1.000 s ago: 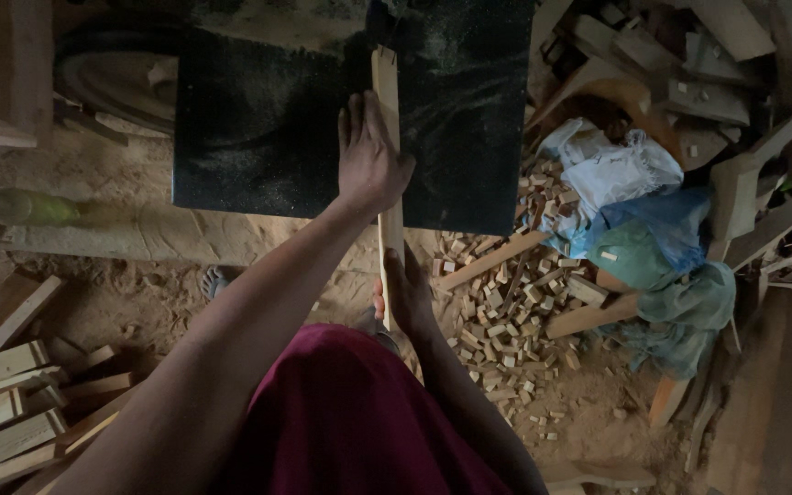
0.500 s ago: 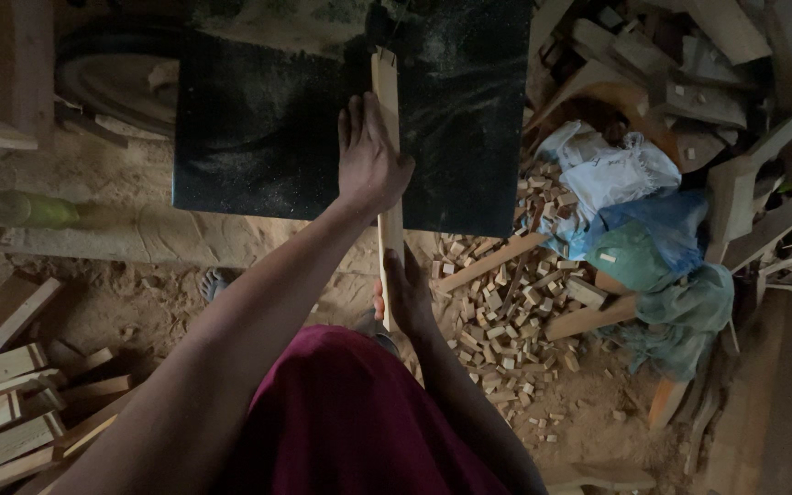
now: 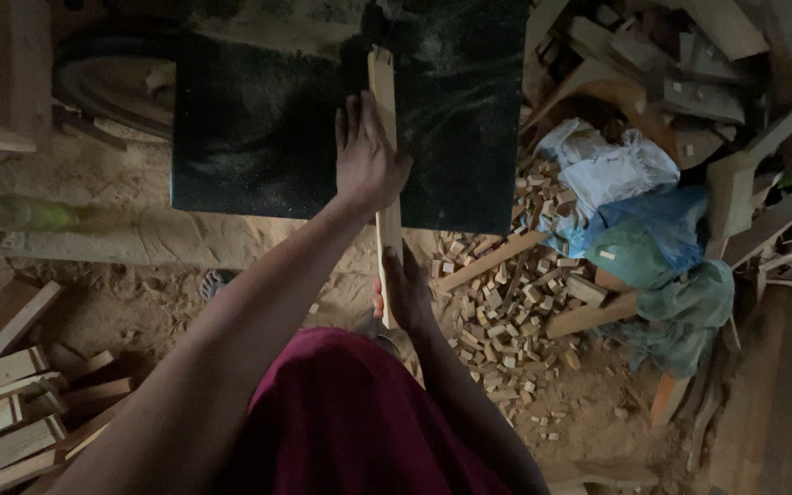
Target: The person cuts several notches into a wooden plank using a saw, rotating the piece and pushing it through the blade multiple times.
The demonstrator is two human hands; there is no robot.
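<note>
Wooden strip point(image 3: 384, 147) under flat left fingers point(image 3: 357, 124) on dark table point(image 3: 258, 128), right fingers point(image 3: 412, 275) gripping its near end

Your left hand point(image 3: 368, 156) has slid a bit nearer you along the wooden strip point(image 3: 383, 137) on the dark tabletop point(image 3: 258, 128), leaving more of the strip's far end showing past your fingertips.
</note>
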